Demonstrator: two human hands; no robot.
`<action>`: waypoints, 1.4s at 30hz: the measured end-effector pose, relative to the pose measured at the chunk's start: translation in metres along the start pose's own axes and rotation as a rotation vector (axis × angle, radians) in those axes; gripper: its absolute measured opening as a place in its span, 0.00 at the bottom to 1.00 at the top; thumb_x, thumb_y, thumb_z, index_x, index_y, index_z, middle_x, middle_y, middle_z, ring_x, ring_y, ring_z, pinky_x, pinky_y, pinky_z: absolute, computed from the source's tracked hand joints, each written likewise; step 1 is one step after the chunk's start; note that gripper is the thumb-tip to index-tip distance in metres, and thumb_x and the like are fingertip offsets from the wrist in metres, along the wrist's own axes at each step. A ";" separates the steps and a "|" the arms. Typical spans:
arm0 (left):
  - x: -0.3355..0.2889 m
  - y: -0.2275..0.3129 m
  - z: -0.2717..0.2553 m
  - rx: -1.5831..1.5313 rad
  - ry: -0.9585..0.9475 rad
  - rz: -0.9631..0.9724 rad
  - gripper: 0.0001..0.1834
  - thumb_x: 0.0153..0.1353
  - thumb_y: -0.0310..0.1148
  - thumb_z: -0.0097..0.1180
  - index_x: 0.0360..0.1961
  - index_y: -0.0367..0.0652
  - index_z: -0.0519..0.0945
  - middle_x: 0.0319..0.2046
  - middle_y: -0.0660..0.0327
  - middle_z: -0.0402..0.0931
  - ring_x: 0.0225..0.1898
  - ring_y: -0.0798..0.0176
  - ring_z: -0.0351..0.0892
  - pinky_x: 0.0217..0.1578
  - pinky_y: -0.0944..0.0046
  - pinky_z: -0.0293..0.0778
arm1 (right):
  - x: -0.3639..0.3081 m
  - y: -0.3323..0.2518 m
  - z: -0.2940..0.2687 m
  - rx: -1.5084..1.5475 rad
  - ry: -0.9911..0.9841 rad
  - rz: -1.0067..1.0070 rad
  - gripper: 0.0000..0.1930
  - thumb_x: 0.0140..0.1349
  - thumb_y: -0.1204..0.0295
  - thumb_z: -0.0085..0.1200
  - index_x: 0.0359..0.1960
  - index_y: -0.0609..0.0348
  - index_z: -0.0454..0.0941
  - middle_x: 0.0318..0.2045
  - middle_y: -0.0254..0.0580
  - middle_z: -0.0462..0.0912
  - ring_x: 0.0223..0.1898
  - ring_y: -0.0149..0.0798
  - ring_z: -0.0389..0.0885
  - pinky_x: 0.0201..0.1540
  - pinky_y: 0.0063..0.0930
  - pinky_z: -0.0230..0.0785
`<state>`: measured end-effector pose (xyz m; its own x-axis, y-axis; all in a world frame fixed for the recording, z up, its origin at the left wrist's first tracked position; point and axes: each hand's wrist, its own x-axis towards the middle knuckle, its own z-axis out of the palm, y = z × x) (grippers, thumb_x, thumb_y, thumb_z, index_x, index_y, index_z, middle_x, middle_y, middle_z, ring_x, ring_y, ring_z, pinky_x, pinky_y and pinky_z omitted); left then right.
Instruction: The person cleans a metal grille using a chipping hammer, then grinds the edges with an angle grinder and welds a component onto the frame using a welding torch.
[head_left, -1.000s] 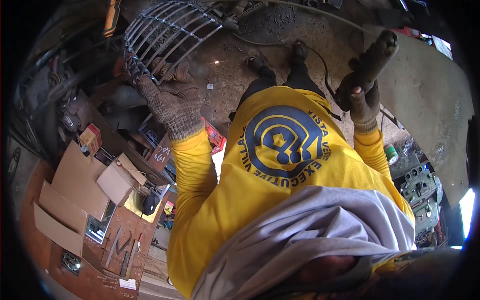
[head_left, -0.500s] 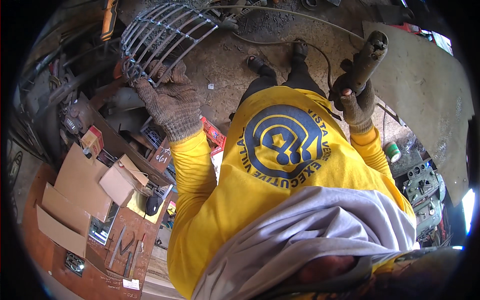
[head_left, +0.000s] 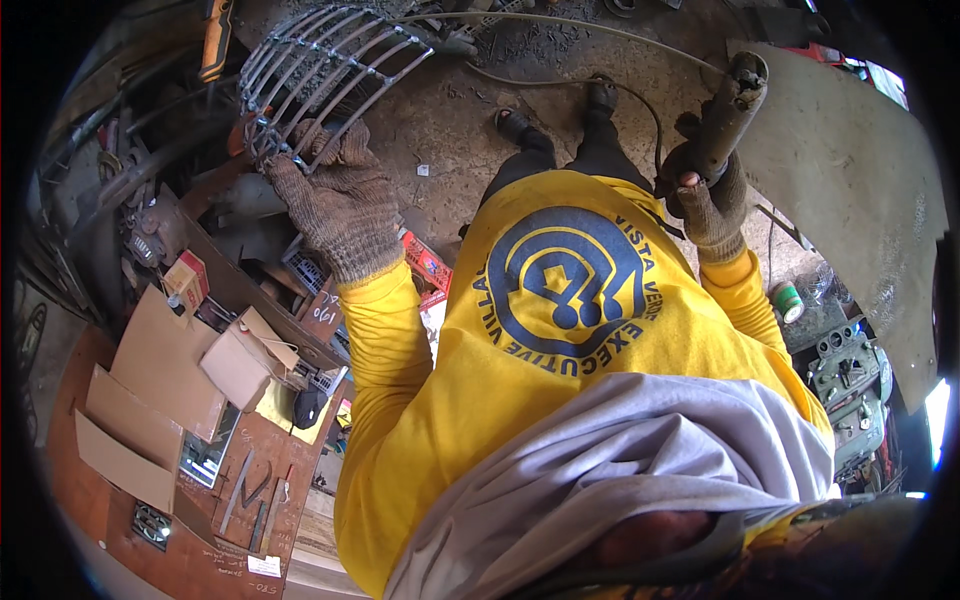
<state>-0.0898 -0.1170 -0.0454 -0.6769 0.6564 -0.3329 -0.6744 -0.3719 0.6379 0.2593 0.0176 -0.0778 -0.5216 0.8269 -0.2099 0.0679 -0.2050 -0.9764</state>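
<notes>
My left hand (head_left: pixel 335 205), in a brown knit glove, is closed on the lower edge of a curved cage (head_left: pixel 335 50) of welded metal rods. The cage is tilted up and away from me at the upper left. My right hand (head_left: pixel 712 205), also gloved with a bare fingertip showing, is wrapped round a grey cylindrical tool (head_left: pixel 725 120). That tool has a worn round end pointing up and away. Its far side and the fingers behind it are partly hidden. The cage and the tool are well apart.
A thin cable (head_left: pixel 590 40) runs across the floor towards the right-hand tool. Left stands a brown table (head_left: pixel 240 540) with open cardboard boxes (head_left: pixel 165 375) and hand tools. An orange tool (head_left: pixel 215 45) lies far left. A grey sheet (head_left: pixel 850 200) and green machine part (head_left: pixel 845 365) are right.
The grey tool in my right hand has shifted slightly left and upward. The rod cage has drifted slightly left; both grips stay the same.
</notes>
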 end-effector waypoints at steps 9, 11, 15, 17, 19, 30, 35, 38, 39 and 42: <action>-0.001 0.000 0.001 -0.016 0.012 -0.005 0.21 0.66 0.45 0.52 0.55 0.45 0.76 0.45 0.62 0.82 0.37 0.65 0.82 0.41 0.62 0.81 | 0.001 -0.002 0.002 -0.010 0.019 0.018 0.27 0.62 0.65 0.59 0.59 0.67 0.66 0.33 0.39 0.81 0.32 0.29 0.77 0.37 0.21 0.70; -0.001 -0.001 0.001 -0.025 0.017 0.004 0.21 0.66 0.45 0.52 0.54 0.45 0.76 0.45 0.62 0.82 0.36 0.65 0.82 0.40 0.62 0.81 | 0.001 -0.002 0.003 0.027 0.020 0.029 0.27 0.61 0.66 0.59 0.59 0.67 0.67 0.33 0.38 0.81 0.32 0.28 0.77 0.37 0.21 0.70; -0.003 -0.004 0.010 0.054 0.154 0.077 0.21 0.66 0.46 0.52 0.54 0.45 0.76 0.44 0.62 0.82 0.36 0.64 0.82 0.41 0.62 0.81 | 0.001 -0.003 0.003 0.078 0.008 0.050 0.27 0.61 0.66 0.59 0.58 0.68 0.67 0.32 0.37 0.80 0.31 0.28 0.76 0.37 0.20 0.69; -0.002 -0.003 0.004 0.050 0.099 0.055 0.20 0.66 0.45 0.53 0.54 0.45 0.76 0.45 0.62 0.82 0.38 0.64 0.82 0.42 0.62 0.81 | 0.001 -0.003 0.002 0.060 0.006 0.055 0.27 0.61 0.66 0.59 0.58 0.68 0.67 0.32 0.37 0.80 0.31 0.28 0.76 0.37 0.20 0.69; 0.000 -0.001 -0.005 0.028 0.050 0.032 0.21 0.66 0.45 0.53 0.54 0.45 0.76 0.46 0.61 0.82 0.39 0.64 0.82 0.44 0.61 0.81 | 0.001 -0.001 0.002 0.040 0.011 0.038 0.27 0.61 0.66 0.59 0.58 0.68 0.67 0.32 0.37 0.80 0.31 0.27 0.76 0.36 0.20 0.69; 0.006 0.021 -0.022 -0.270 -0.315 -0.671 0.23 0.64 0.53 0.55 0.51 0.48 0.76 0.35 0.64 0.79 0.31 0.67 0.78 0.36 0.58 0.81 | 0.004 -0.003 0.005 -0.017 0.038 -0.076 0.25 0.64 0.64 0.59 0.56 0.68 0.67 0.30 0.37 0.79 0.25 0.26 0.74 0.32 0.18 0.69; -0.001 -0.001 0.005 -0.021 0.114 0.000 0.19 0.66 0.46 0.53 0.47 0.42 0.77 0.37 0.61 0.81 0.37 0.64 0.80 0.43 0.60 0.81 | 0.004 -0.001 0.005 0.067 0.022 0.003 0.29 0.62 0.64 0.60 0.59 0.69 0.66 0.31 0.36 0.80 0.29 0.26 0.75 0.34 0.19 0.68; -0.003 -0.005 0.017 0.068 0.194 0.072 0.19 0.67 0.45 0.52 0.49 0.42 0.77 0.40 0.61 0.81 0.36 0.64 0.80 0.45 0.59 0.81 | 0.004 -0.003 0.004 0.061 0.021 0.014 0.29 0.61 0.64 0.60 0.59 0.69 0.65 0.31 0.37 0.79 0.29 0.27 0.75 0.34 0.19 0.68; -0.002 -0.004 0.014 0.066 0.168 0.064 0.19 0.67 0.45 0.52 0.49 0.42 0.77 0.41 0.61 0.81 0.36 0.64 0.80 0.45 0.59 0.81 | 0.003 -0.005 0.005 0.072 0.019 0.031 0.29 0.61 0.64 0.59 0.59 0.70 0.65 0.31 0.37 0.79 0.29 0.27 0.75 0.34 0.19 0.68; -0.001 -0.004 0.003 0.058 0.130 0.089 0.19 0.67 0.46 0.51 0.50 0.44 0.77 0.42 0.61 0.82 0.37 0.64 0.81 0.47 0.59 0.80 | 0.005 -0.009 0.008 0.084 0.009 0.043 0.30 0.61 0.63 0.60 0.59 0.69 0.65 0.31 0.37 0.79 0.28 0.27 0.75 0.33 0.19 0.68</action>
<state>-0.0853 -0.1138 -0.0456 -0.7685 0.5303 -0.3580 -0.5941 -0.3838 0.7069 0.2497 0.0191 -0.0696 -0.5121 0.8209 -0.2528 0.0183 -0.2838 -0.9587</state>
